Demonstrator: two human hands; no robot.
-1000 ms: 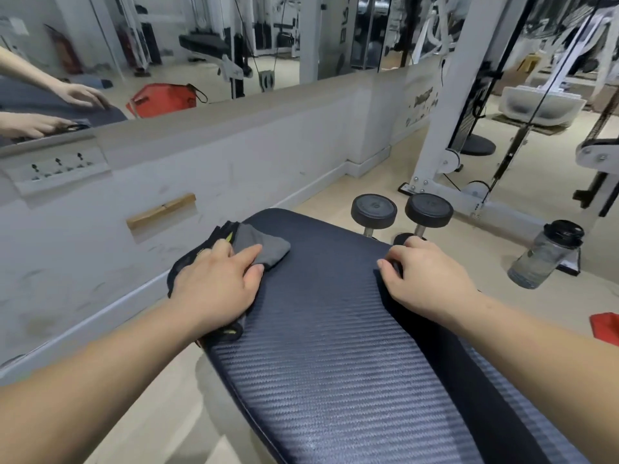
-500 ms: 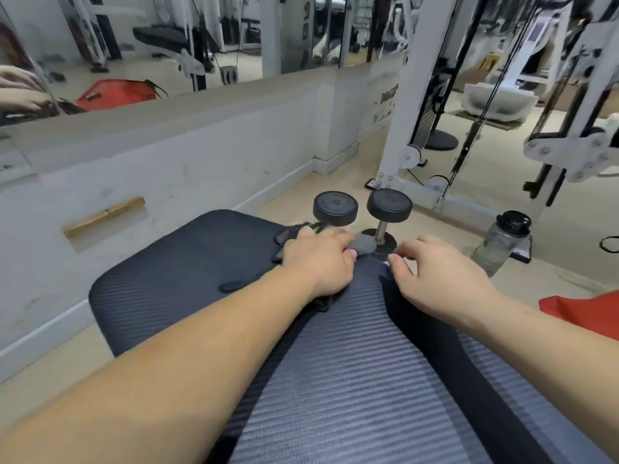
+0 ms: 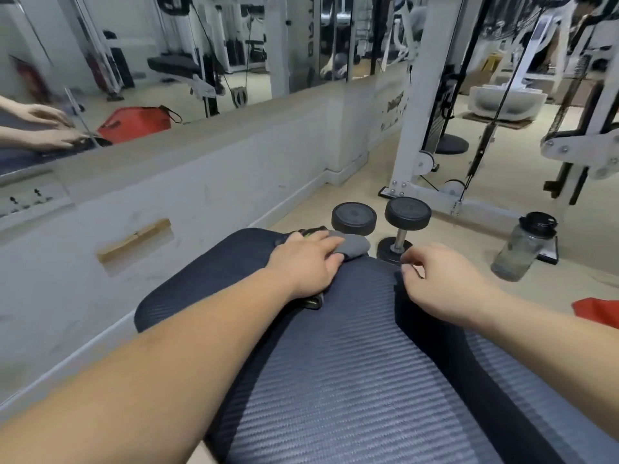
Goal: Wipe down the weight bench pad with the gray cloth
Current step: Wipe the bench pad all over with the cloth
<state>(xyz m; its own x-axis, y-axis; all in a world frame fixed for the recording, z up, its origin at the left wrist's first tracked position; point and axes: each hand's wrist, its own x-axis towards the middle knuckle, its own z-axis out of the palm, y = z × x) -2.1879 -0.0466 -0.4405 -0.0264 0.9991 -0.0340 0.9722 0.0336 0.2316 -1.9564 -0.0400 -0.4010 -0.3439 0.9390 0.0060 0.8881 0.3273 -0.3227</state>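
The dark ribbed bench pad (image 3: 335,380) fills the lower middle of the head view. My left hand (image 3: 306,264) lies palm-down on the gray cloth (image 3: 353,246) near the pad's far end, fingers pressed onto it. A bit of cloth with a yellow-green trim shows below my wrist. My right hand (image 3: 442,286) rests at the pad's right edge with its fingers curled over the side, holding nothing else.
Two black dumbbells (image 3: 407,212) stand on the floor just past the pad's far end. A clear bottle with a black cap (image 3: 522,252) stands at the right. A white cable machine frame (image 3: 422,105) rises behind. A low wall with a mirror runs along the left. Something red (image 3: 596,311) lies at the right.
My left hand has slid the cloth from the pad's left corner across to its far right end. My right hand has stayed on the right edge.
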